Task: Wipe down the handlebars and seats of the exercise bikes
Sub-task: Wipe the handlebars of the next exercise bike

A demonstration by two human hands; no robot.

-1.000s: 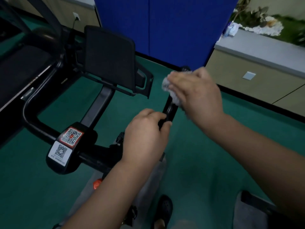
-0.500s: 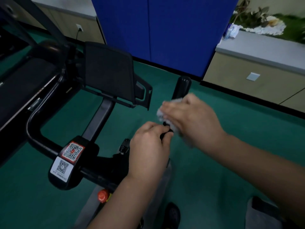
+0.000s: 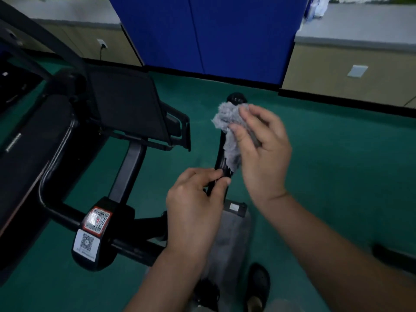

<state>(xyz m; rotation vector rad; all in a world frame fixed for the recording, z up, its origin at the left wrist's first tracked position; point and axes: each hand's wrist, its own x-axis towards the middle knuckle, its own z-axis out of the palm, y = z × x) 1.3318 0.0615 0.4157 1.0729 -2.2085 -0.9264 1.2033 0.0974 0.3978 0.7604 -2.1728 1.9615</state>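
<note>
A green floor (image 3: 326, 176) spreads beneath everything. A blue partition (image 3: 213, 34) stands at the back, flanked by beige cabinets (image 3: 351, 70) with grey tops. A wall socket (image 3: 102, 44) (cable plugged in) sits left. A dark shoe (image 3: 258, 285) shows below.

Two hands: left hand (image 3: 193, 212), right hand (image 3: 263, 152). One grey cloth (image 3: 229, 127). One handlebar grip (image 3: 221, 161). One screen (image 3: 128, 106), left of the handlebar grip. Two QR stickers (image 3: 97, 220) (image 3: 86, 242), lower left of the handlebar grip. One shoe (image 3: 258, 284) below.
</note>
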